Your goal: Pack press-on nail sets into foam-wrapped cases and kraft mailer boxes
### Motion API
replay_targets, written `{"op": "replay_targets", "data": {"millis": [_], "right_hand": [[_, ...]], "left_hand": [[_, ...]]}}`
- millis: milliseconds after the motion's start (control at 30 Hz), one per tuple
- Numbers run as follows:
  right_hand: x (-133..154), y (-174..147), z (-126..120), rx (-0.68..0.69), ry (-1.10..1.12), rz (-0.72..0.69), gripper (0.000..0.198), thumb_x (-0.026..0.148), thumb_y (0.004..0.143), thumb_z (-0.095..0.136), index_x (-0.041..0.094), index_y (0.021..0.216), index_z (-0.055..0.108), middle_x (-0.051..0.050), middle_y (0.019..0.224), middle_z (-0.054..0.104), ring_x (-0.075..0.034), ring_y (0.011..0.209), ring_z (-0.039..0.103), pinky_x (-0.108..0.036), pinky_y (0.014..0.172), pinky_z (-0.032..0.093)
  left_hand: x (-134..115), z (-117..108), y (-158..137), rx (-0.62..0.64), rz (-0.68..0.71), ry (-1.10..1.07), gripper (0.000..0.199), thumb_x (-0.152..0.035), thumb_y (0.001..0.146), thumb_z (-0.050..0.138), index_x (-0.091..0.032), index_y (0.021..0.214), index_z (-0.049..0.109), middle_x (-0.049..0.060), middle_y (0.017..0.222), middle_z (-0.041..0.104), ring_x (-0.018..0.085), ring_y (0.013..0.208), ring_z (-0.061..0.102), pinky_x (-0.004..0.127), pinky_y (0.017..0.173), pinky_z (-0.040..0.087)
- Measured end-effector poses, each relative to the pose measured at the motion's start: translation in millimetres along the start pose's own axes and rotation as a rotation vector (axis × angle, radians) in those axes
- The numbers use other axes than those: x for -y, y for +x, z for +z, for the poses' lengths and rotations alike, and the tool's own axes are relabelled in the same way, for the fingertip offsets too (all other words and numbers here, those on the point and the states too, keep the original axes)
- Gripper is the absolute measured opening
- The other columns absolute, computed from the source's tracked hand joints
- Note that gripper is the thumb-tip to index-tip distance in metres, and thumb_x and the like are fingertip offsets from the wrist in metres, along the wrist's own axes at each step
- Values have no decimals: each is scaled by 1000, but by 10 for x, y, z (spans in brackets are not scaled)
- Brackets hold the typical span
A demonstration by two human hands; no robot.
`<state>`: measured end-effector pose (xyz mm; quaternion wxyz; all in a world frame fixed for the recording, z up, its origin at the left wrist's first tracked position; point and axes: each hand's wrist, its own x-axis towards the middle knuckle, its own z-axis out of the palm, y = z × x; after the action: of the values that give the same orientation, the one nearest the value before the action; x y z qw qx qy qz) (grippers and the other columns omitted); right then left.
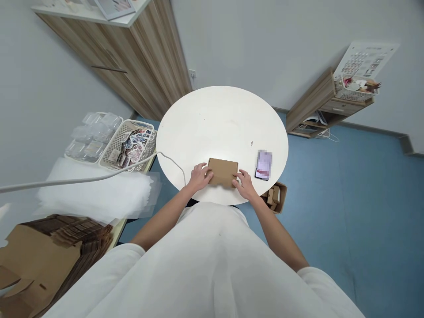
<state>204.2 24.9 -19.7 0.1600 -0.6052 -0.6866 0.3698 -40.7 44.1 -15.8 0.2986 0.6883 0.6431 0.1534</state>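
A small brown cardboard box (223,171) lies closed near the front edge of a round white table (218,115). My left hand (199,176) grips its left side, the thumb resting on the lid near the front corner. On the opposite side, my right hand (244,183) has its thumb and fingers against the box's right edge and front corner. The undersides of both hands are hidden. A phone (263,165), its screen blurred out, lies on the table to the right of my right hand.
Left of the table are a white basket of printed cards (132,145), transparent plastic boxes (94,134), white sheets (96,187) and stacked flat cardboard (43,265). A grey cable (132,167) crosses onto the table. A carton of small boxes (281,196) stands below right.
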Motion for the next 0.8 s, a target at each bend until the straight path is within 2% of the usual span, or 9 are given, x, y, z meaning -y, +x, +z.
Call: {"op": "replay_targets", "data": {"millis": [100, 267, 400, 533, 633, 800], "right_hand": [[1, -23, 76, 22, -98, 51, 45, 55, 82, 39, 29, 116, 52, -9, 135, 31, -30, 124, 29, -50, 95, 32], [0, -22, 161, 37, -138, 118, 44, 52, 84, 33, 29, 119, 49, -10, 134, 33, -29, 125, 29, -49, 94, 32], [-18, -91, 174, 0, -150, 88, 46, 51, 84, 34, 29, 124, 44, -9, 134, 36, -28, 124, 32, -49, 96, 30], [-34, -200, 219, -2, -158, 58, 54, 47, 82, 41, 27, 131, 33, -10, 131, 42, -27, 122, 37, -49, 99, 25], [-29, -253, 292, 60, -170, 35, 69, 41, 76, 51, 25, 136, 22, -11, 133, 40, -27, 122, 36, -49, 100, 22], [5, -256, 271, 77, -130, 42, 78, 33, 73, 53, 26, 139, 13, -11, 131, 39, -25, 122, 37, -47, 100, 22]], "left_hand": [[19, 60, -59, 38, -1, 71, 36, -45, 83, 41, -26, 108, 59, 10, 132, 39, 32, 122, 32, 51, 95, 31], [63, 128, -104, 76, 6, 113, 40, -48, 84, 38, -27, 112, 57, 10, 136, 36, 33, 125, 29, 53, 97, 28], [107, 120, -153, 50, -13, 38, 49, -48, 83, 39, -26, 127, 43, 11, 141, 30, 32, 128, 26, 53, 99, 26], [174, 117, -217, 119, -70, -63, 66, -42, 78, 49, -24, 137, 26, 11, 139, 36, 31, 127, 31, 52, 99, 27], [203, 148, -259, 170, -23, -130, 78, -30, 69, 57, -24, 138, 21, 10, 134, 42, 30, 121, 39, 47, 97, 33], [176, 152, -271, 85, 45, -203, 86, -22, 61, 61, -21, 138, 23, 11, 125, 48, 26, 113, 46, 39, 91, 39]]}}
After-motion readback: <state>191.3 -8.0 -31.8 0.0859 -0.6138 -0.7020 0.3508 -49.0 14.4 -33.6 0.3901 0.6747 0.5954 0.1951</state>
